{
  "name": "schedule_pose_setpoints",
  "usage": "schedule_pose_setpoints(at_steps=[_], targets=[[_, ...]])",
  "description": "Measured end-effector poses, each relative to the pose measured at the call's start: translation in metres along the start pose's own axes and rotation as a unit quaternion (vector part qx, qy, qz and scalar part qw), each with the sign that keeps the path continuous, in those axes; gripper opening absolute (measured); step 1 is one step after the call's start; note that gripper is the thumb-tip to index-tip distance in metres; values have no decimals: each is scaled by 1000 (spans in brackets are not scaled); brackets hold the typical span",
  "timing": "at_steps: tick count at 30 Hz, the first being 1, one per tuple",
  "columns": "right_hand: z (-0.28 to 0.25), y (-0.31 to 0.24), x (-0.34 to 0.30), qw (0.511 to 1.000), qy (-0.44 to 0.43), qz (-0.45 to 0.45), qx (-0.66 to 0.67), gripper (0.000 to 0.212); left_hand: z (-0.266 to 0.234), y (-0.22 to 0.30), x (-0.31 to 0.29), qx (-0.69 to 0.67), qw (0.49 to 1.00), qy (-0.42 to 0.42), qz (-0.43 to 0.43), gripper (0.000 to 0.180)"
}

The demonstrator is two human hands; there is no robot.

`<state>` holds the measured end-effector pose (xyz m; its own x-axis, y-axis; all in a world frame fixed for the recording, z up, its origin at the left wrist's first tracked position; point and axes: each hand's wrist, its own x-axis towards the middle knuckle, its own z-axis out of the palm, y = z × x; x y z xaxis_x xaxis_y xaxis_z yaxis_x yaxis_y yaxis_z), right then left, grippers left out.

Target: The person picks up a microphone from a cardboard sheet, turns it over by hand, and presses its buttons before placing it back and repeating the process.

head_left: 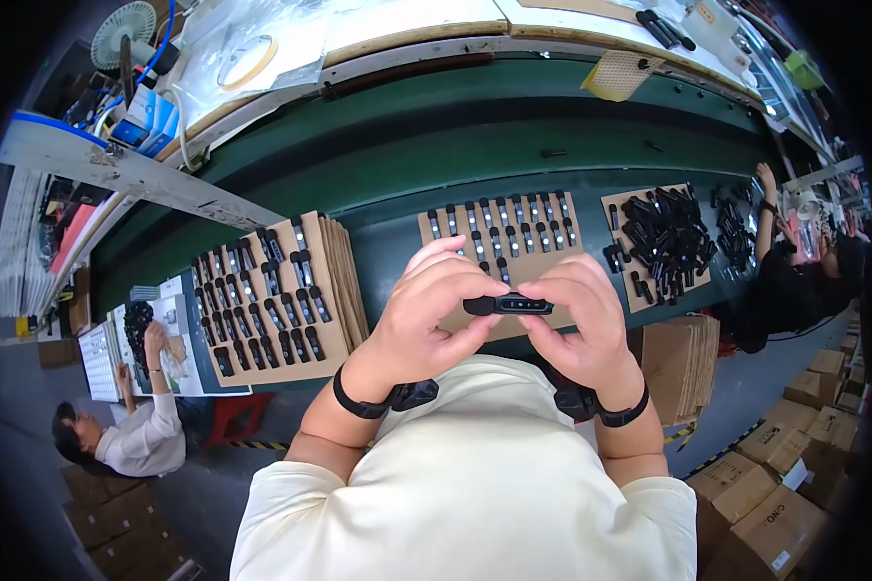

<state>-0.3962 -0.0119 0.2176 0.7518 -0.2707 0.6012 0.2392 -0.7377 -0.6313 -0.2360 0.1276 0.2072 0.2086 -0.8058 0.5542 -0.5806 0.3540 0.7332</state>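
Between my two hands is a small black microphone [510,304], held level, with a rounded dark head at its left end and a panel of small marks facing up. My left hand [424,302] pinches the head end between thumb and forefinger. The other end is gripped the same way by my right hand [583,315]. Just beyond my hands, rows of similar black microphones with pale panels lie on a cardboard sheet [538,266]. My hands hide the sheet's near part.
At left, more microphones lie in rows on stacked cardboard sheets [344,281]. A loose black heap [664,232] covers a sheet at right. Co-workers sit at left [145,436] and right [794,281]. A green conveyor belt [407,136] runs behind; cartons [775,528] stand lower right.
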Motion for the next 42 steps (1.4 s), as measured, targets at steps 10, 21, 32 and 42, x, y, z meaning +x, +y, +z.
schedule_pose_setpoints(at_steps=[10,21,32,42], targets=[[-6,3,-7,991,-36,107,78,29,-2,3,-3,61,998,20,14,32],[-1,6,-1,997,-39,66,-1,25,7,-14,-8,52,998,18,-32,29],[43,136,-75,904,-118,410,-8,23,38,-105,-44,110,971,-19,-211,25],[105,224,-154,790,-216,551,-162,29,57,-198,-152,175,857,-65,-481,31]])
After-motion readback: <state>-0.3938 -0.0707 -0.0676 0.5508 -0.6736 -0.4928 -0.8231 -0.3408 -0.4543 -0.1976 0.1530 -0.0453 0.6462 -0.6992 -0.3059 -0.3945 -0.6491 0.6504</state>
